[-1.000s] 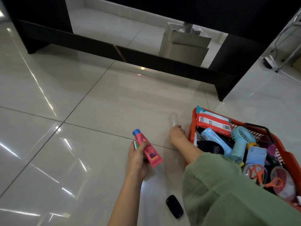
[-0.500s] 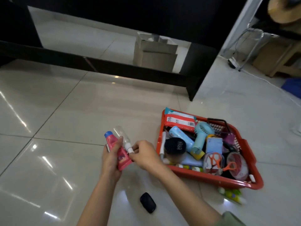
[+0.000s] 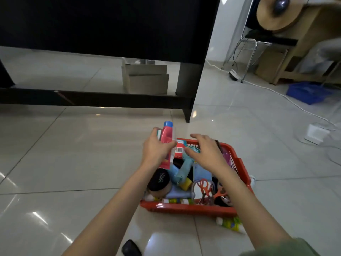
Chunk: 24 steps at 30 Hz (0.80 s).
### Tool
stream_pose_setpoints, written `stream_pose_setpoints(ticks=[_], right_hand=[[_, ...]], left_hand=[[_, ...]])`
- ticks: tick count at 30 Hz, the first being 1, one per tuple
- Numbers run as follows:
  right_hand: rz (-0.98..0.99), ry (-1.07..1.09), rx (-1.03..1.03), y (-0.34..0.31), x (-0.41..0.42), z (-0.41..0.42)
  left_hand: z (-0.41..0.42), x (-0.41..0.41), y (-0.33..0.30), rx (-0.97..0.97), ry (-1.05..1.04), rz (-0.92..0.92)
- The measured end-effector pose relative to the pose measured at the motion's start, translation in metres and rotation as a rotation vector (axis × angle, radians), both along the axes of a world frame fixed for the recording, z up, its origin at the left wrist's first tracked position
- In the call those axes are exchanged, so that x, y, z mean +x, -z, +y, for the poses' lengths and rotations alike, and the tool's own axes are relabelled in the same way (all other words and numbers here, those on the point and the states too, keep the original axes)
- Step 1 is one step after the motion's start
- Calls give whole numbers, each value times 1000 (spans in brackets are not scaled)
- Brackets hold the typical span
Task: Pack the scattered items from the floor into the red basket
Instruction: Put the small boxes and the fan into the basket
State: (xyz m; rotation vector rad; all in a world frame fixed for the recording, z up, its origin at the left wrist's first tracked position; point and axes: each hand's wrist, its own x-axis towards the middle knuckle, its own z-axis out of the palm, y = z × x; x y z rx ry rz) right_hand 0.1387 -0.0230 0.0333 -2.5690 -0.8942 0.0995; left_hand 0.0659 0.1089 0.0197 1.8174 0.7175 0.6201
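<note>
The tiled floor (image 3: 77, 163) is carrying everything here, and the black cabinet (image 3: 103, 26) is standing at its far edge, well apart from the work. The red basket (image 3: 186, 207) is sitting on the floor directly under the person's arms, probably so that things can be dropped straight in without a long reach, and it is already crowded: a black round jar (image 3: 160, 181), a light blue handheld fan (image 3: 185, 168) and orange scissors (image 3: 204, 187) are lying packed against one another. The left hand (image 3: 156, 150) is hovering over the basket's far left corner, its fingers curled around a pink tube with a blue cap (image 3: 166, 139) along with what looks like a clear bottle pressed beside it; holding both at once is likely saving a trip. The right hand (image 3: 204, 152) is hanging over the fan with its fingers spread and relaxed, holding nothing, seemingly ready to shift things and make room. Two items are lying outside on the floor: a yellow-green tube (image 3: 230, 223) just beside the basket's near wall, and a small black object (image 3: 131, 248) near the left forearm, so the packing is looking nearly but not fully done.
</note>
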Motion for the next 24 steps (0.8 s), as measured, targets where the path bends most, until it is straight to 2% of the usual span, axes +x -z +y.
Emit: stream_pose_setpoints(ticks=[3, 6, 8, 10, 14, 17, 20, 22, 24], right_hand=[[147, -172, -234, 29, 12, -8], [210, -136, -91, 50, 16, -17], [229, -87, -22, 52, 19, -20], [254, -36, -38, 50, 18, -18], [120, -52, -131, 45, 7, -6], [48, -190, -172, 47, 0, 0], [11, -206, -219, 49, 1, -1], [-2, -211, -166, 48, 1, -1], [18, -221, -68, 49, -1, -2]], left_hand=[[-8, 30, 6, 42, 12, 150], [-22, 44, 26, 227, 129, 460], [-26, 47, 35, 255, 162, 534], [-25, 48, 39, 227, 196, 554], [-20, 46, 42, 283, 168, 831], [-16, 40, 43, 258, 249, 797], [-11, 33, 45, 377, 199, 745], [-16, 27, 48, 426, 155, 649], [-20, 21, 52, 343, 143, 471]])
